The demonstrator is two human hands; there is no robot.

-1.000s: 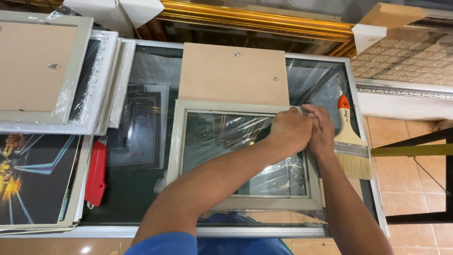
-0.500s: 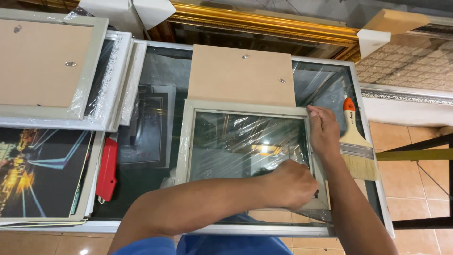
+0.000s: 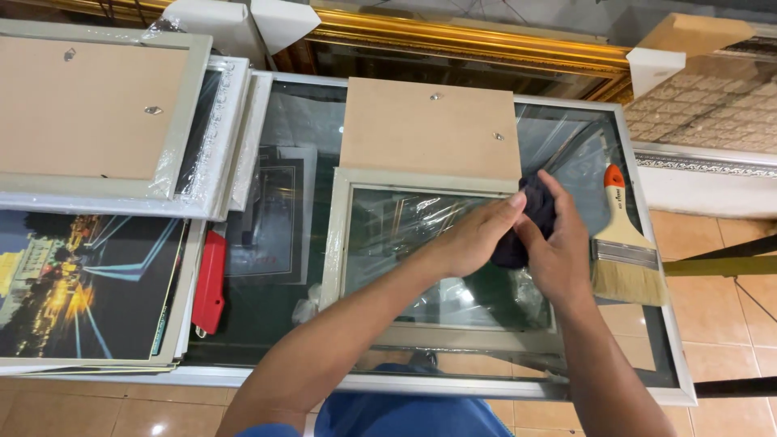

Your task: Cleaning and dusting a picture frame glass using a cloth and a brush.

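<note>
The left hand and the right hand meet over the upper right corner of the grey picture frame. Both hands close around 1 dark cloth. The left hand presses on the cloth from the left side with the fingers curved, and the right hand grips it from the right side, with the fingers wrapped over the top of the cloth. The cloth sits between the 2 hands, above the glass of the frame near that corner; I cannot tell if it touches the glass.

The picture frame lies flat on the glass table, and thin clear plastic film covers its glass. Just behind the frame, touching its far edge, lies a brown backing board. To the right of the frame, just beside the right hand, a wide paintbrush with an orange handle lies on the table, bristles toward the person. To the left of the frame, a red utility knife lies near the table edge. Further left of the frame there is a stack of wrapped frames, face down, and in front of it a night city print. Behind the table, past the backing board, a gold moulding runs across.
</note>
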